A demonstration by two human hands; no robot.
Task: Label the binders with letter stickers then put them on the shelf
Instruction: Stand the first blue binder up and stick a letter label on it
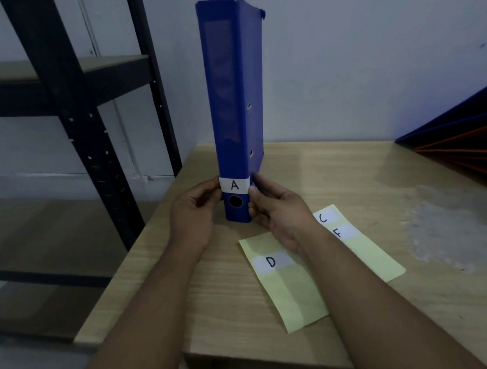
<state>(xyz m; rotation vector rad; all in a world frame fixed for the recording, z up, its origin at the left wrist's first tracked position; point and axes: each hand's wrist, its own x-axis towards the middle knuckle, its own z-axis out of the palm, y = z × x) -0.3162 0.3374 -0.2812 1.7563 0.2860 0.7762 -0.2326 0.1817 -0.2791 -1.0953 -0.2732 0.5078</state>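
While the binder [232, 94] stands upright on the tabletop [342, 179], left hand [192, 213] and right hand [278, 207] fingers pinch its "A" sticker [234, 184]; at five o'clock, the right wrist half-hides a lettered sheet [362, 249].

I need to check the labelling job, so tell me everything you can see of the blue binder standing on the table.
The blue plastic lever-arch binder stands upright on the light wooden table, spine toward the camera. The spine has a clear label pocket, a round finger hole near the bottom and, just above the hole, a white sticker marked A. Small holes show on its right cover. The left hand and right hand touch its lower sides at the sticker's ends.
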